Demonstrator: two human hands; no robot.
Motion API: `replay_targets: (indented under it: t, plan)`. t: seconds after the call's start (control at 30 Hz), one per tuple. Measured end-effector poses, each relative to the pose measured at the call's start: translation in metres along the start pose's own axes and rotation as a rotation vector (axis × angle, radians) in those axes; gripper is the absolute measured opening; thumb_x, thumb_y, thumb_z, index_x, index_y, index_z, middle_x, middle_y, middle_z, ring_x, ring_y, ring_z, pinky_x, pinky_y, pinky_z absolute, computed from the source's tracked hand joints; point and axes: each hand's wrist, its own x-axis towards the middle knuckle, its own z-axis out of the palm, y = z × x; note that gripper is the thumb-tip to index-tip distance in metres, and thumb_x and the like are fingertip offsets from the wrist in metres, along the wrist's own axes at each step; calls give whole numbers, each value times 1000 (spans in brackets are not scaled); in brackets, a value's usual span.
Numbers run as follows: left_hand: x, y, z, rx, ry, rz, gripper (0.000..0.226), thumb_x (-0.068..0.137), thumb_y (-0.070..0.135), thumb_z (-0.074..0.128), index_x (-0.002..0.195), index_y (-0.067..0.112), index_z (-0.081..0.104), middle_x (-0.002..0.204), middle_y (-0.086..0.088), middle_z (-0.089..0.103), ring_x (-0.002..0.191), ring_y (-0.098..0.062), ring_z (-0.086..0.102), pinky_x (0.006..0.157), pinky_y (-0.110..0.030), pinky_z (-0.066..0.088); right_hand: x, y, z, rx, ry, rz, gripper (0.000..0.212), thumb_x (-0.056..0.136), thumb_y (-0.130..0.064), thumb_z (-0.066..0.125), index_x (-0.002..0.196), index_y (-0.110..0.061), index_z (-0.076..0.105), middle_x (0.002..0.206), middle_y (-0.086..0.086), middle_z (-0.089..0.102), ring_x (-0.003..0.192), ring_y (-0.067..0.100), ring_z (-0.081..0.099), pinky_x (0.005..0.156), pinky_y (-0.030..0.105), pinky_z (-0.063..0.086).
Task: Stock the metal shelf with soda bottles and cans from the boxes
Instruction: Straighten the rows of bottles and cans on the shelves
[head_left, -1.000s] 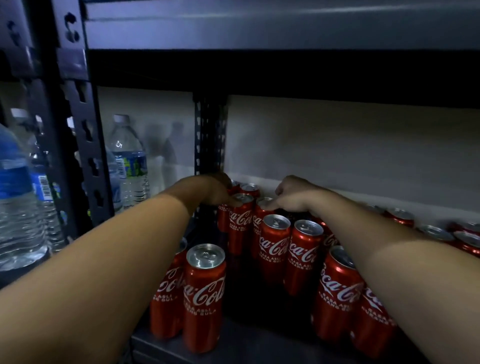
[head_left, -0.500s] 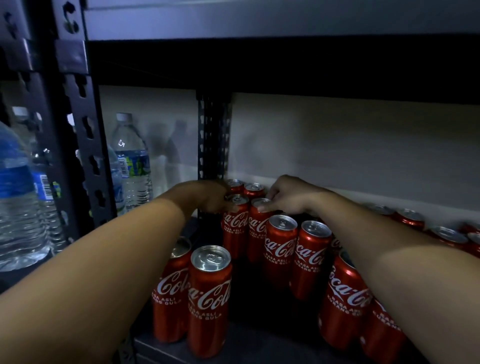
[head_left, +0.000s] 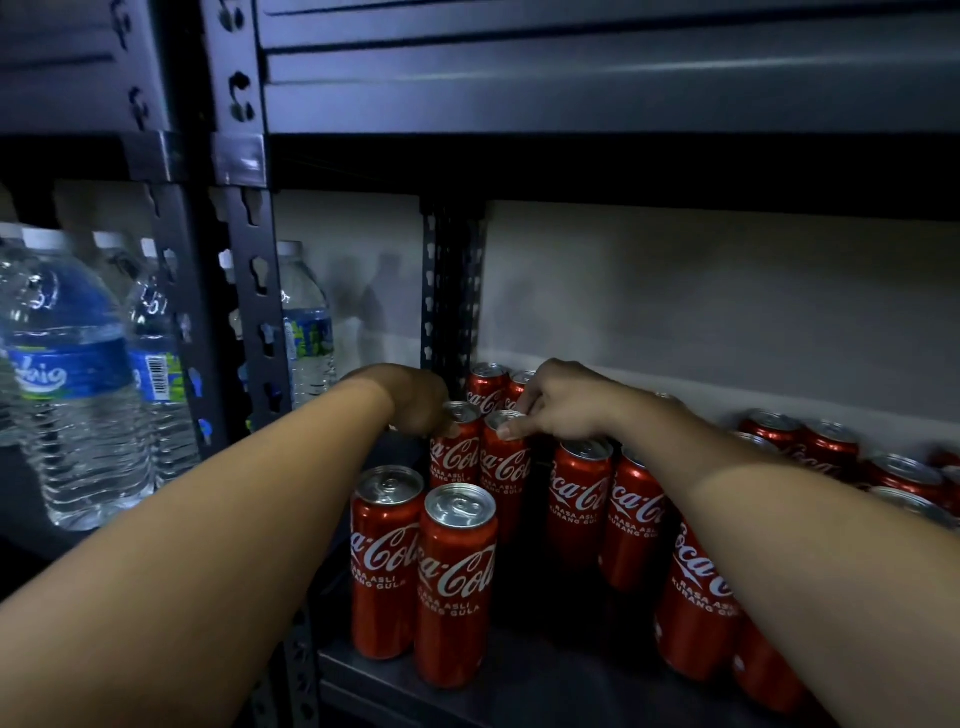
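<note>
Both hands stay on the rear cans; metal shelf (head_left: 545, 691) holds red rows. Left hand (head_left: 415, 402) grips its can (head_left: 454, 452), right hand (head_left: 558, 405) fingers pinch another (head_left: 504, 457) near back-left corner. Tight packing risks toppling neighbours.

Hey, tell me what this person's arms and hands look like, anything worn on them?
Both forearms are bare with no sleeves in view. The left hand and right hand wear no gloves, and no watch, bracelet or ring is visible in the dim light.

Water bottles (head_left: 78, 374) in left bay, pale wall (head_left: 701, 301) behind
</note>
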Motion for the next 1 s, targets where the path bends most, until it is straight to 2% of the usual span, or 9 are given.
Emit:
replay_targets:
  t: [0.1, 0.27, 0.37, 0.53, 0.8, 0.87, 1.0]
  plan:
    - [-4, -2, 1, 25, -3, -14, 36, 106, 37, 51, 130, 14, 63, 128, -3, 66, 112, -20, 62, 99, -36, 47, -1, -5, 3, -14, 8, 6, 46, 79, -53, 81, 103, -15, 72, 101, -1, 71, 94, 16, 64, 81, 30, 52]
    - [-8, -1, 3, 3, -9, -8, 35, 107, 37, 49, 130, 13, 62, 123, -1, 65, 107, -19, 60, 96, -35, 45, -6, -9, 4, -22, 19, 20, 51, 80, -52, 79, 109, -12, 71, 108, 4, 70, 99, 19, 64, 93, 38, 54]
    - [-9, -2, 5, -23, -7, -7, 36, 107, 37, 49, 132, 15, 61, 130, -3, 65, 113, -20, 60, 102, -37, 45, -9, -10, 5, -21, 23, 27, 52, 81, -52, 79, 110, -9, 70, 109, 7, 71, 100, 22, 65, 95, 40, 54]
    - [-11, -2, 7, -46, 11, -3, 39, 107, 38, 50, 136, 15, 59, 136, -3, 63, 122, -21, 59, 105, -37, 43, -9, -11, 9, -28, 41, 34, 52, 81, -51, 79, 107, -7, 71, 107, 10, 71, 99, 25, 66, 90, 38, 54]
    - [-9, -4, 12, -102, 56, 4, 34, 107, 35, 50, 132, 14, 61, 132, -5, 65, 119, -21, 60, 104, -36, 43, -10, -16, 12, -30, 79, 22, 45, 85, -46, 77, 107, -8, 68, 108, 6, 68, 97, 23, 63, 81, 33, 50]
    - [-8, -5, 13, -120, 67, 2, 33, 106, 35, 51, 130, 14, 62, 131, -5, 66, 117, -21, 61, 103, -36, 44, -11, -16, 13, -25, 84, 8, 42, 86, -45, 76, 105, -9, 68, 104, 5, 68, 95, 21, 63, 74, 29, 47]
    - [-9, -4, 15, -162, 74, 2, 31, 107, 34, 51, 127, 14, 62, 128, -5, 66, 115, -20, 61, 101, -36, 45, -15, -16, 15, -12, 97, 2, 41, 88, -47, 74, 100, -8, 70, 93, 4, 66, 87, 18, 62, 70, 29, 47]
